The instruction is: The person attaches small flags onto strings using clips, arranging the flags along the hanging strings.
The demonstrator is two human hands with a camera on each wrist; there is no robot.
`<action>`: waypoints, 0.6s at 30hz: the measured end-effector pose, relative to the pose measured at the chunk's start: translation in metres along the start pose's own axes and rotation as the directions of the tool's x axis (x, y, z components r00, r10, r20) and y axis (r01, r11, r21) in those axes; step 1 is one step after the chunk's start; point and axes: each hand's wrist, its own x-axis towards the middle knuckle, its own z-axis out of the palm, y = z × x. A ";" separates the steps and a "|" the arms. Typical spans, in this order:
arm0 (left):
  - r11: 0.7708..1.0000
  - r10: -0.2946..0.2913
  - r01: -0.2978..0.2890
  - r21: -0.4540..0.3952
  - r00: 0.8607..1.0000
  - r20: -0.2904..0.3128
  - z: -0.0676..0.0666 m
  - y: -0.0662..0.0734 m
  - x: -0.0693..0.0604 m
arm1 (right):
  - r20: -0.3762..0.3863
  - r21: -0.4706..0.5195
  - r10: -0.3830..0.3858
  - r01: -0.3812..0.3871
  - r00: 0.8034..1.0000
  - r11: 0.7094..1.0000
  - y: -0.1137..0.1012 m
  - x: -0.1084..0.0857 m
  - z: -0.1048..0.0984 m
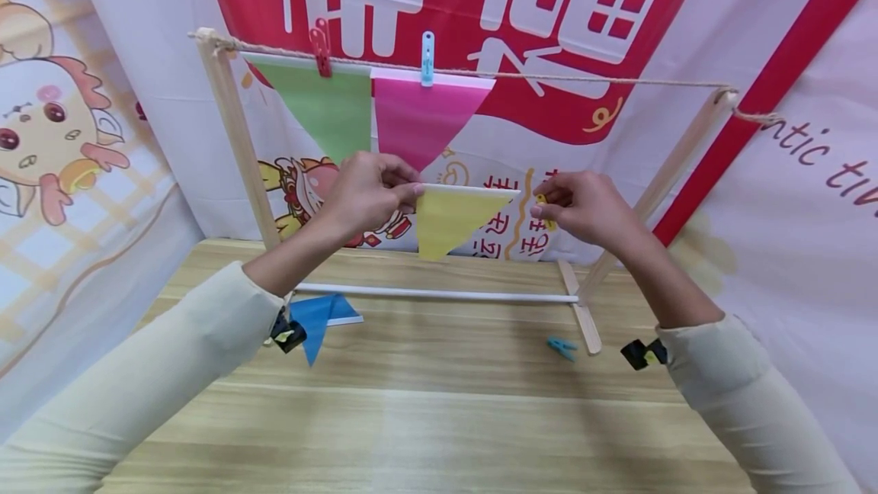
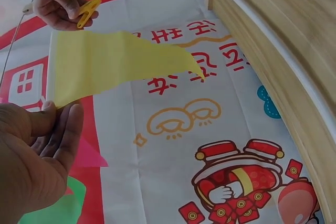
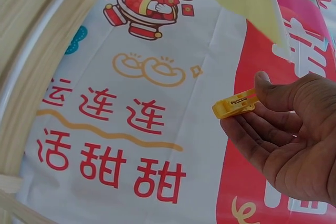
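Note:
The left hand [image 1: 370,193] pinches a yellow triangular flag [image 1: 449,219] by the left end of its white top edge, below the rope. In the right hand [image 1: 590,208] is a yellow clothespin [image 3: 234,106], pinched between thumb and fingers, just right of the flag's free corner and apart from it. A green flag [image 1: 329,101] and a pink flag [image 1: 425,117] hang side by side on the rope [image 1: 583,78]. A red clothespin [image 1: 320,48] is on the green one, a light blue clothespin [image 1: 427,59] on the pink one.
Wooden posts [image 1: 236,136] hold the rope at both ends. A white rod [image 1: 439,294] runs low between them. On the wooden table [image 1: 411,433] lie blue flags [image 1: 314,322] at the left and a teal clothespin [image 1: 562,348] at the right. A printed cloth hangs behind.

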 end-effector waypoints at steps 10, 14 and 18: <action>0.999 0.040 -0.040 0.027 0.999 -0.029 0.002 0.009 0.004 | -0.020 -0.009 -0.012 0.011 1.000 1.000 -0.008 0.000 -0.010; 0.997 0.068 -0.067 0.023 0.997 -0.047 0.004 0.012 0.007 | -0.027 0.000 -0.010 0.010 1.000 1.000 -0.011 0.000 -0.014; 0.997 0.073 -0.073 0.010 0.996 -0.059 0.004 0.015 0.009 | -0.042 0.003 -0.006 0.006 0.999 1.000 -0.014 0.001 -0.018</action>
